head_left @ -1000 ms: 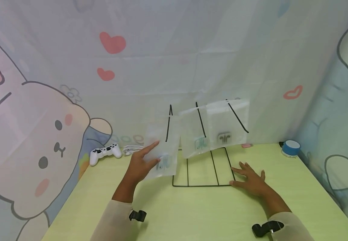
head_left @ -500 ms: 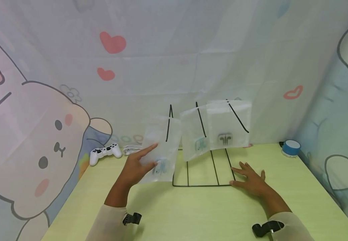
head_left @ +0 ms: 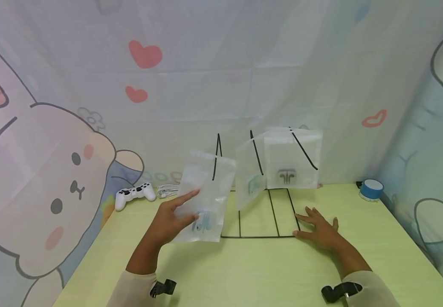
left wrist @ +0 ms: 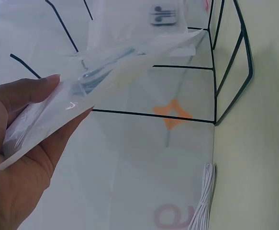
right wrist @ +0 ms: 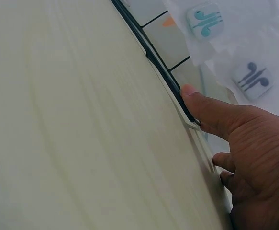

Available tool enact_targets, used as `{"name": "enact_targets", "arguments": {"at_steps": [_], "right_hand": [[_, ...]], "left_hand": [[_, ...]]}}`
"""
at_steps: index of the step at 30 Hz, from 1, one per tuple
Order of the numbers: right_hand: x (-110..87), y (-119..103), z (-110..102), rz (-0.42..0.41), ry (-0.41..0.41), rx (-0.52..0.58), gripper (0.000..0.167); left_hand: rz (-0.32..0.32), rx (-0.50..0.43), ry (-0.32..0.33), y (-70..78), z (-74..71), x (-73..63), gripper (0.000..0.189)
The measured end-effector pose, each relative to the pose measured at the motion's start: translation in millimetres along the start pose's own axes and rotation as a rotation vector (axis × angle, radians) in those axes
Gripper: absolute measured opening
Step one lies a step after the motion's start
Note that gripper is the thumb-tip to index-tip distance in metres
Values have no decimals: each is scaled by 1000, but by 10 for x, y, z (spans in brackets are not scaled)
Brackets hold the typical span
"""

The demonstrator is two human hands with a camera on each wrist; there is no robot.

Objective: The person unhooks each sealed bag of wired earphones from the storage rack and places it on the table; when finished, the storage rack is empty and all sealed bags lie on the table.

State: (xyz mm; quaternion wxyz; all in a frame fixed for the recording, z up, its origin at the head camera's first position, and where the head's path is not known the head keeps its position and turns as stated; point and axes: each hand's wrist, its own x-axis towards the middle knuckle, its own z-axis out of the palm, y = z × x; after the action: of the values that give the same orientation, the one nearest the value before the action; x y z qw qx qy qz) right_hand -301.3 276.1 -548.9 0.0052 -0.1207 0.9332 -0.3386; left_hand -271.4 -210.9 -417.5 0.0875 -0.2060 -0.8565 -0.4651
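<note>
Rabbit-print cloth is filling the back and sides. Pale green table is running underneath. Black wire rack is standing mid-table, three prongs slanting up off it.

Left bag, frosted, is leaning by the left prong, lower edge angled out toward you. Prong end is showing in front of it; can't tell if it's hooked on. Right bag is hanging at the right prong, facing you nearly flat. Middle bag is hanging at the middle prong, turned partly edge-on.

Your hands are staying well apart. Your left hand is pinching the left bag, thumb on one face, fingers behind. Your right hand is touching the rack's near right corner, fingers spread, thumb pressing on the frame.

White game controller is lying back left, coiled white cable just beside it. Blue-and-white round tub is sitting back right. Blue earphones are showing in the left bag, teal earphones in the middle, dark earphones in the right.
</note>
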Motion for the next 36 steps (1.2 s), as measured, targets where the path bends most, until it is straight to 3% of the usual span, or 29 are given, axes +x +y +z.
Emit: {"name": "enact_targets", "arguments": {"at_steps": [16, 36], "right_hand": [[1, -2, 1, 1, -10, 1, 77], [5, 6, 7, -2, -4, -8, 77]], "left_hand": [[83, 1, -30, 95, -54, -214, 68], [149, -91, -8, 34, 65, -512, 64]]}}
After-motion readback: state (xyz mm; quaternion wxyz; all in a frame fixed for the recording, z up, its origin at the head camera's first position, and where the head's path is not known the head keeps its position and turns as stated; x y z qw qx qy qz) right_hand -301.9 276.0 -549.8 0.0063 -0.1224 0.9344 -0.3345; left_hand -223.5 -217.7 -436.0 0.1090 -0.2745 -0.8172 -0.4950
